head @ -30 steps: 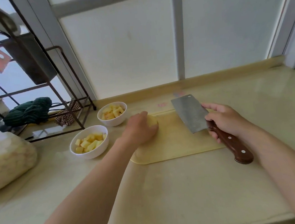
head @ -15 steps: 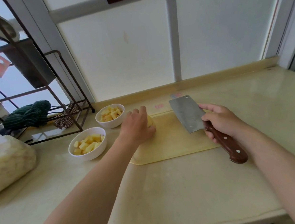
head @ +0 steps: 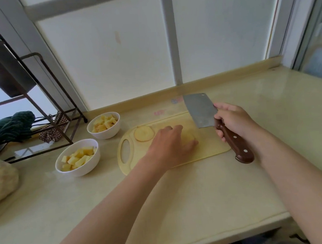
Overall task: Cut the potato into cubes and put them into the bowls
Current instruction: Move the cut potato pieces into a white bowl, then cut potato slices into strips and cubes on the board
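Pale worktop (head: 181,197) beneath a window (head: 112,48): centre frame, the left grip (head: 170,144) curls round the potato (head: 188,137) on the cutting board (head: 210,148); the right grip (head: 233,120) clasps a cleaver (head: 200,109) by its handle.

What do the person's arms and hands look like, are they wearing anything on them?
Both are bare. The left hand and right hand have no gloves, and no ring, watch or bracelet shows. The left forearm and right forearm are uncovered right to the frame edge, with no sleeve in view.
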Motion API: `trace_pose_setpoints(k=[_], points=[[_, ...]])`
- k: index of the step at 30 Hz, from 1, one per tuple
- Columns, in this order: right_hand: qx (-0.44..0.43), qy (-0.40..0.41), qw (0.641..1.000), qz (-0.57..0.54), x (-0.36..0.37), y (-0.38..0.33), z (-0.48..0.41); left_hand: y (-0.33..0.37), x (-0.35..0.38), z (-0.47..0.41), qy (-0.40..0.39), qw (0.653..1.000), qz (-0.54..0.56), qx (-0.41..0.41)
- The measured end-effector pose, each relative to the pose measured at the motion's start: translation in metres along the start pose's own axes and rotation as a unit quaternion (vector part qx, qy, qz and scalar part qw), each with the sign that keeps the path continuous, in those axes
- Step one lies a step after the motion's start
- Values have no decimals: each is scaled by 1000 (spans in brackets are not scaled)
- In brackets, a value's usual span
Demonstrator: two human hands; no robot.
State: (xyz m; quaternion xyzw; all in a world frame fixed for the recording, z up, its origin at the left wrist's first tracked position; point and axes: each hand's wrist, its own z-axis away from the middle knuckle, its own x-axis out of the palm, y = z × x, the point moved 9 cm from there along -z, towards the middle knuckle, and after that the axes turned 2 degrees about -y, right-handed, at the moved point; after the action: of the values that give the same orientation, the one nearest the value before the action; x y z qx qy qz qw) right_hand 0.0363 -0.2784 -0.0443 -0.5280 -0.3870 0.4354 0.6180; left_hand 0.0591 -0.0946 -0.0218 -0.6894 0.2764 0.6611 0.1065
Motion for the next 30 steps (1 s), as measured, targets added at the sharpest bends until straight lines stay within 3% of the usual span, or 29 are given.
trace_pose_setpoints(k=[4,9,15,21,26,30], points=[[7,2,1000,1,-1,2,-4,-16,-1,2,-34,996,56,55],[13,7,1000,7,-2,1,-4,-9,1,6,26,989,80,118],[3,19,1000,11,-7,-4,-1,0,3,-8,16,982,106,158],[28,-4,998,58,-7,-1,-2,0,3,-4,82,963,155,205],[18,-24,975,222,-6,-23,15,-4,3,-3,99,951,197,216],[13,-65,910,410,14,-42,27,-7,2,-6,106,946,217,215]])
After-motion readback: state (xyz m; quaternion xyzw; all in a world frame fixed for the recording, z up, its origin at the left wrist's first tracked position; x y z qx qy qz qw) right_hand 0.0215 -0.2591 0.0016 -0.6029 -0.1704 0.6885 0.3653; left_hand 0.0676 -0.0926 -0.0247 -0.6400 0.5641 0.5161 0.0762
